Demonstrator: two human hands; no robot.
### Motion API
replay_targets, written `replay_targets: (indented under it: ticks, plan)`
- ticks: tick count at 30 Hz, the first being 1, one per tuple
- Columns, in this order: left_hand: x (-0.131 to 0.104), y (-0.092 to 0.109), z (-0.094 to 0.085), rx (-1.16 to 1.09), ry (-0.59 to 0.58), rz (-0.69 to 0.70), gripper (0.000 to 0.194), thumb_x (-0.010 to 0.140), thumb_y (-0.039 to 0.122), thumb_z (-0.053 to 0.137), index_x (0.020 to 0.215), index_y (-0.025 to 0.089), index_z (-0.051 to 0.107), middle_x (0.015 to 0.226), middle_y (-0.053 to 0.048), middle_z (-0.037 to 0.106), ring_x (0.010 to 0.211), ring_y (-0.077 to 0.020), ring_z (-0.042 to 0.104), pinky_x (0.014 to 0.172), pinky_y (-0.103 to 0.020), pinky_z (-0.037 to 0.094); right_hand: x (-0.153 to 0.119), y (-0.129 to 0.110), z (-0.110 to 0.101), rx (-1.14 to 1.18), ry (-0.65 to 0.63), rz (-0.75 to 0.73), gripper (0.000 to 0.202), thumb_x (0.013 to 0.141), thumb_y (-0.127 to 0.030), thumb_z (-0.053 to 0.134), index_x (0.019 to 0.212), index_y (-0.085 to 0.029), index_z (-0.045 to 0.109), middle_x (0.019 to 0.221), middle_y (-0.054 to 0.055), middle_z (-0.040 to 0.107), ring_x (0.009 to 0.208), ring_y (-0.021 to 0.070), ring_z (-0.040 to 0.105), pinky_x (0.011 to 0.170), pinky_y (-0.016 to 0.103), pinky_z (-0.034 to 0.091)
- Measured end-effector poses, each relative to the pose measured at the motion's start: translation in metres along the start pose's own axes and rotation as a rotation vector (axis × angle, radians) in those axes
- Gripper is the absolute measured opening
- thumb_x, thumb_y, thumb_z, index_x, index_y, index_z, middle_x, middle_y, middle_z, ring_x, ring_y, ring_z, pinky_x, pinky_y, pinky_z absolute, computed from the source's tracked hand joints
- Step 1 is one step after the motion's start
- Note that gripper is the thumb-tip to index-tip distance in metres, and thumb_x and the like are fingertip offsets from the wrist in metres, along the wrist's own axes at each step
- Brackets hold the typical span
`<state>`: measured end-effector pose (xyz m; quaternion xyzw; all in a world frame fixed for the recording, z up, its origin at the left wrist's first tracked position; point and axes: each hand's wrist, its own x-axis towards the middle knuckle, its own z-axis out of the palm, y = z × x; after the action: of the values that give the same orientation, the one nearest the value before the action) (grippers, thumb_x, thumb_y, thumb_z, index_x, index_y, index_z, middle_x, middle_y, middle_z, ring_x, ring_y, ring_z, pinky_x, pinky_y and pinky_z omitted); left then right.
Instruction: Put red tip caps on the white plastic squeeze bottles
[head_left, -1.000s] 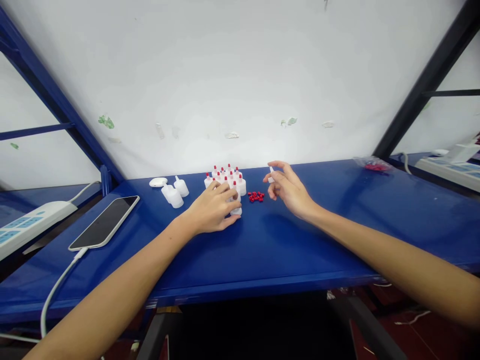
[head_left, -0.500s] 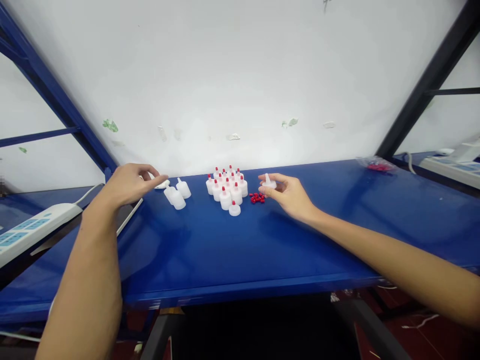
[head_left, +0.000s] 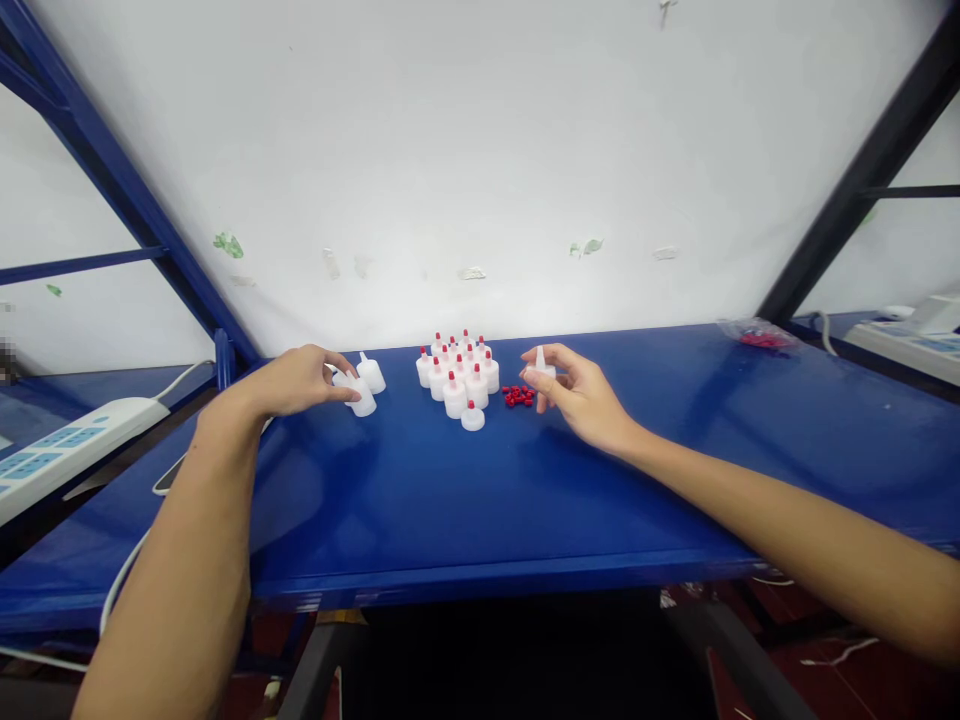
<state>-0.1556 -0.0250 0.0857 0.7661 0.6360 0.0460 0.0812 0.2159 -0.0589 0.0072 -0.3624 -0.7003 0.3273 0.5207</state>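
Observation:
My left hand point(head_left: 300, 382) has its thumb and fingers closed round the upper part of a white squeeze bottle point(head_left: 364, 403), which rests on the blue tabletop. Right behind it another white bottle point(head_left: 371, 374) with an uncapped spout leans on its side. Between thumb and fingers, my right hand point(head_left: 577, 392) pinches a white nozzle lid point(head_left: 541, 368) with its tip pointing up. Below those fingers lies a small heap of red tip caps point(head_left: 519, 396). In the middle stands a cluster of white bottles point(head_left: 456, 401) with red tips. In front of them sits a loose nozzle lid point(head_left: 472, 419) with a red tip.
A white power strip point(head_left: 75, 450) with a cable lies at the left. At the far right back is a clear bag point(head_left: 761, 338) with red pieces. Blue frame posts point(head_left: 135, 190) rise at the left, with a white wall point(head_left: 480, 150) behind the table.
My left hand has moved right and down onto the white bottle, its fingers closing on it. My right hand still holds the nozzle lid in nearly the same place. The view has shifted slightly.

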Motion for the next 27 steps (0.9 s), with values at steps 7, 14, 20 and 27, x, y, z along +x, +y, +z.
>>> replay_targets:
  ticks: [7,14,20,27]
  plan:
    - [-0.007,0.018,0.003,-0.012,-0.011,0.139,0.047,0.067,0.061,0.069,0.091,0.021,0.073,0.068,-0.001,0.063,0.064,-0.0179,0.057,0.058,-0.026,0.038,-0.003,-0.001,0.002,-0.001,-0.033,-0.016,0.032,0.087,-0.044,0.066,0.106,-0.019,0.06,0.088,0.001,0.064,0.055,0.0096,0.058,0.053,0.026,0.047]
    - [-0.027,0.066,0.015,-0.207,-0.185,0.326,0.039,0.073,0.055,0.071,0.089,0.02,0.064,0.084,-0.002,0.069,0.08,-0.0193,0.064,0.065,-0.025,0.046,-0.006,-0.003,0.007,0.058,-0.076,-0.073,0.027,0.092,-0.046,0.059,0.101,-0.021,0.054,0.095,0.003,0.066,0.062,0.0119,0.062,0.059,0.028,0.047]
    - [-0.032,0.12,0.064,-0.548,-0.19,0.599,0.034,0.081,0.045,0.069,0.102,0.019,0.062,0.085,-0.001,0.066,0.07,-0.0125,0.059,0.066,-0.024,0.048,-0.013,-0.012,0.011,0.095,-0.049,-0.156,0.031,0.086,-0.038,0.068,0.106,-0.024,0.049,0.099,0.004,0.068,0.09,0.0189,0.065,0.079,0.033,0.05]
    - [-0.019,0.15,0.114,-0.964,-0.151,0.6,0.046,0.083,0.041,0.071,0.118,0.015,0.057,0.1,-0.006,0.067,0.081,-0.0151,0.063,0.071,-0.026,0.049,-0.019,-0.022,0.009,-0.082,-0.209,-0.197,0.023,0.087,-0.039,0.067,0.101,-0.022,0.061,0.1,0.005,0.067,0.092,0.0217,0.063,0.085,0.038,0.049]
